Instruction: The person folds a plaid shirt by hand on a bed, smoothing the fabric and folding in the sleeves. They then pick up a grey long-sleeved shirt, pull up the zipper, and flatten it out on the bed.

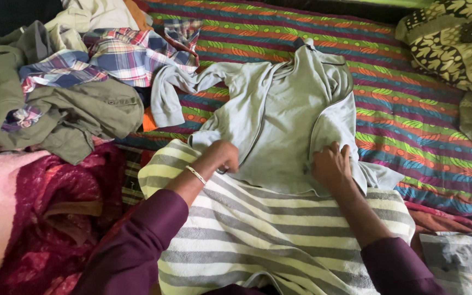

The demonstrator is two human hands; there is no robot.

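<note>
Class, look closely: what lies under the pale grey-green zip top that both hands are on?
Its hem overlaps a grey-and-cream striped towel; the rest of the zip top lies on the striped bedspread. Anything else beneath is covered.

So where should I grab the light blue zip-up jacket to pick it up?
Best guess: take the pale blue zip-up jacket by its two shoulders, just below the collar, coming from the far end near the striped bedcover. It lies flat with its collar pointing away, so it would likely hang straight. The left hand and right hand now press its near hem over the striped towel.

The jacket (279,109) lies on the bedspread (411,109), its hem over the towel (258,235); clothes pile (72,82) left.
</note>
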